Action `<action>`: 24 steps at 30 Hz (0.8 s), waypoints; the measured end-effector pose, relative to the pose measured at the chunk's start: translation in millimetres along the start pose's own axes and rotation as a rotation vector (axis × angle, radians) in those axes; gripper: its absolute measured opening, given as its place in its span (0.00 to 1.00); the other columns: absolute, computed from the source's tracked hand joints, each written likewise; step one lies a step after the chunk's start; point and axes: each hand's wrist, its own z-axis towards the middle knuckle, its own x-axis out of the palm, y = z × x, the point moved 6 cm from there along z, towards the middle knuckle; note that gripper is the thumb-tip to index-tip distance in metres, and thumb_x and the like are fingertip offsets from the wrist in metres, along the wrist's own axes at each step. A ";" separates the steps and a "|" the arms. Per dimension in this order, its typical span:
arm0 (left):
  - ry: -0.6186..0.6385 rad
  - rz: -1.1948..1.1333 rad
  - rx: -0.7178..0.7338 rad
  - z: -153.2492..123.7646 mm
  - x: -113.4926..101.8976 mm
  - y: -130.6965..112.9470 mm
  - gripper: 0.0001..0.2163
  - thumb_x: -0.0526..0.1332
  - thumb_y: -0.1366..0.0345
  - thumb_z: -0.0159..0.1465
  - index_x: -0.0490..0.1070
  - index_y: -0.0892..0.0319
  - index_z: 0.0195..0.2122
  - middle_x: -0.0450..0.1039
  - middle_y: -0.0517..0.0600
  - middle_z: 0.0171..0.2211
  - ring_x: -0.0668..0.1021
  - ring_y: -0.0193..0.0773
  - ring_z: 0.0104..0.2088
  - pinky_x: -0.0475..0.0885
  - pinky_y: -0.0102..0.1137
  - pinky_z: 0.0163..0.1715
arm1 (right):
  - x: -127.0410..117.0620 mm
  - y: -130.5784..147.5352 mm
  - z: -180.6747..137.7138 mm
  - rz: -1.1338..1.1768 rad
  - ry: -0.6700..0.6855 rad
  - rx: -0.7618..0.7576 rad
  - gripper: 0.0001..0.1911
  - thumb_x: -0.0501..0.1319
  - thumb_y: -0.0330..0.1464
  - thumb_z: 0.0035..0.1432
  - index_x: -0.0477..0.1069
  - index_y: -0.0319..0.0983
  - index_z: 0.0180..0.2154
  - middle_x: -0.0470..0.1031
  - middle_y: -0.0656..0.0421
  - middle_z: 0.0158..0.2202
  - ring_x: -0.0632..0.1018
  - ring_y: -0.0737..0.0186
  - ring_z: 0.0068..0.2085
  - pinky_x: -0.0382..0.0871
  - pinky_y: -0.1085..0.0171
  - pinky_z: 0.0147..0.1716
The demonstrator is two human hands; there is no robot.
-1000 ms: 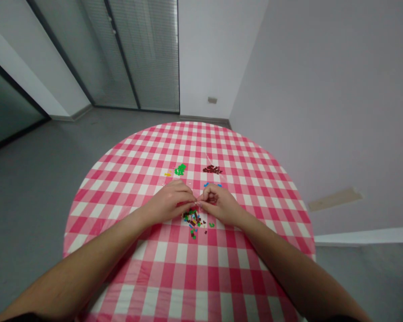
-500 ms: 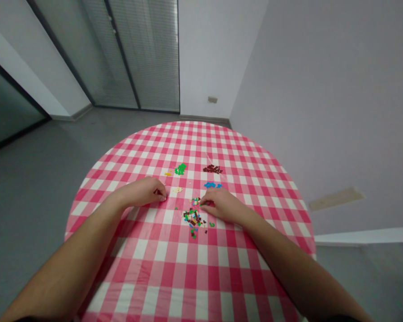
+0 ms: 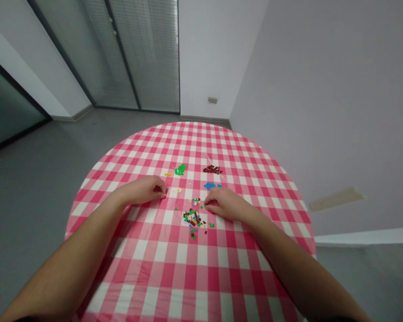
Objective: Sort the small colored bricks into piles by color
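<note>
My left hand [image 3: 147,190] rests on the round table [image 3: 188,277] with its fingers curled in; what is inside them is hidden. A few pale small pieces [image 3: 177,190] lie just right of its fingertips. My right hand [image 3: 222,203] lies curled at the right edge of a mixed pile of tiny coloured bricks [image 3: 193,218], fingertips pinched together near the pile. Whether it holds a piece I cannot make out.
Sorted little heaps lie farther back on the pink checked cloth: green [image 3: 180,169], yellow [image 3: 168,174], dark brown [image 3: 212,169] and blue [image 3: 210,185]. Grey floor surrounds the table, a wall stands at the right, and glass doors with blinds are behind.
A second ago both hands met pinched together above the mixed pile. My left hand has since moved left to the pale pieces, and my right hand has settled beside the pile.
</note>
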 end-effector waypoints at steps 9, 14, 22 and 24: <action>-0.068 0.049 -0.060 1.7 -5.9 3.0 0.09 0.60 0.61 0.60 0.81 0.54 0.32 0.82 0.51 0.34 0.79 0.42 0.33 0.68 0.30 0.34 | 1.0 9.9 1.6 0.010 -0.026 -0.041 0.09 0.62 0.25 0.61 0.81 0.37 0.40 0.80 0.52 0.38 0.78 0.58 0.39 0.68 0.61 0.41; -0.085 0.036 -0.054 2.3 -7.1 5.3 0.11 0.62 0.56 0.61 0.81 0.54 0.28 0.81 0.50 0.30 0.78 0.42 0.30 0.67 0.31 0.32 | 4.7 10.9 2.0 -0.011 -0.006 -0.077 0.09 0.61 0.27 0.63 0.81 0.38 0.41 0.79 0.52 0.38 0.76 0.58 0.40 0.67 0.61 0.39; -0.104 0.072 -0.066 3.4 -10.0 9.2 0.09 0.60 0.63 0.60 0.80 0.54 0.28 0.81 0.49 0.30 0.78 0.40 0.30 0.65 0.30 0.30 | 6.1 11.4 3.2 -0.025 0.012 -0.066 0.08 0.62 0.28 0.64 0.81 0.37 0.41 0.78 0.52 0.38 0.75 0.57 0.40 0.66 0.62 0.37; -0.106 0.071 -0.060 4.2 -9.3 9.5 0.08 0.60 0.64 0.59 0.80 0.54 0.29 0.81 0.49 0.31 0.79 0.40 0.30 0.65 0.29 0.30 | 5.6 11.7 3.4 -0.030 0.005 -0.060 0.08 0.62 0.28 0.64 0.80 0.37 0.40 0.78 0.52 0.38 0.75 0.57 0.40 0.66 0.62 0.38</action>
